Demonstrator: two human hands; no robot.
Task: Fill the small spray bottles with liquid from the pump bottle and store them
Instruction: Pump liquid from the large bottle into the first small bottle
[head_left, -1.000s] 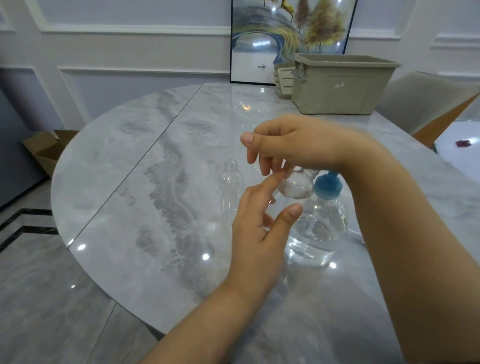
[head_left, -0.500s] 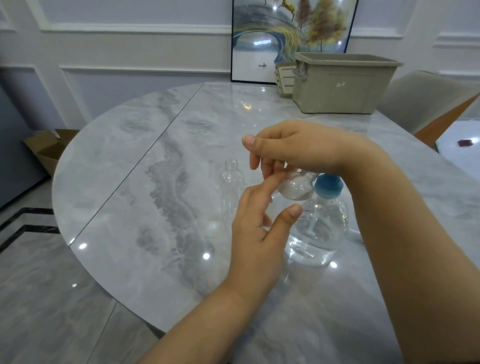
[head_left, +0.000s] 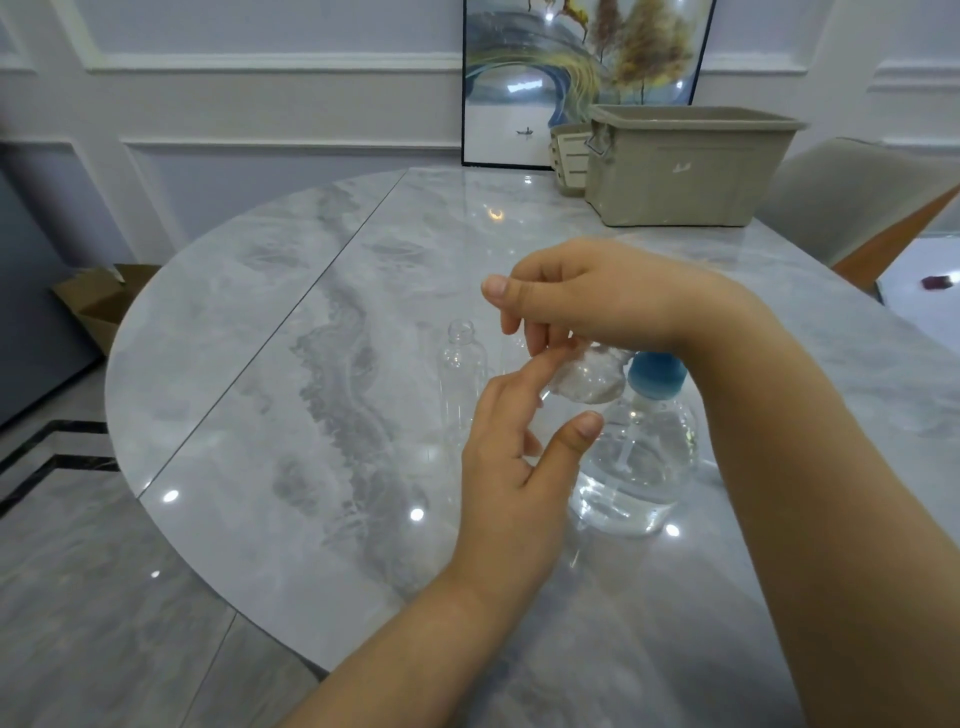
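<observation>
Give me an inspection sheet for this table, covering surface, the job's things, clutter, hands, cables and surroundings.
Surface: grey marble table, glossy, with light reflections.
Job's things: pump bottle with blue top, partly filled with clear liquid; small clear bottle held tilted beside its top; empty open-necked spray bottle standing upright to the left.
Clutter: beige storage bin at the far edge, a smaller basket beside it.
Hands: right hand above the small bottle, fingers curled down; left hand touching it with fingers extended.
Cables: nothing seen.
Surroundings: framed picture, chair, cardboard box on the floor.
</observation>
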